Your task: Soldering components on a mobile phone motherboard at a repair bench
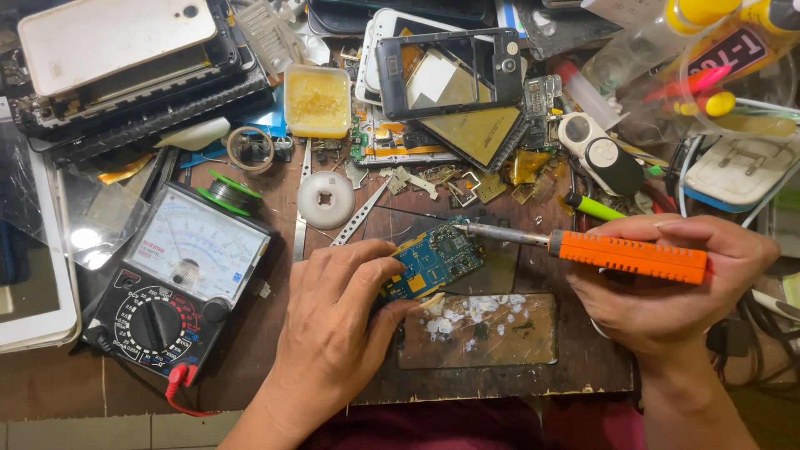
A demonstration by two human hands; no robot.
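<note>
Step in hand, as judged: soldering on a blue circuit board [435, 262], placed on the dark work mat [583, 367] at bench centre. Left hand [333, 321]: fingers closed down on the near-left edge of the board, thumb and forefinger pinching it flat against the mat. Right hand [667, 287], right of the board: fingers wrapped tight around the orange handle of a soldering iron [583, 248], shaft held nearly level, tip touching or just above the upper right corner of the board, near a dark square chip; actual contact too small to confirm. Just below the board: a worn brown pad [477, 331] speckled with white residue. Left of the board: an analog multimeter [179, 279] with red lead plugged in, untouched. Up-left of the board: a white round spool [326, 199] and a tub of yellowish flux [317, 101]. Above the board: an opened phone frame [448, 71] among loose metal shields and stripped handsets. Next move, as judged: steady pressure from the left hand to prevent board shift, a brief, precise dwell of the tip on one joint only, and avoidance of neighbouring components.
</note>
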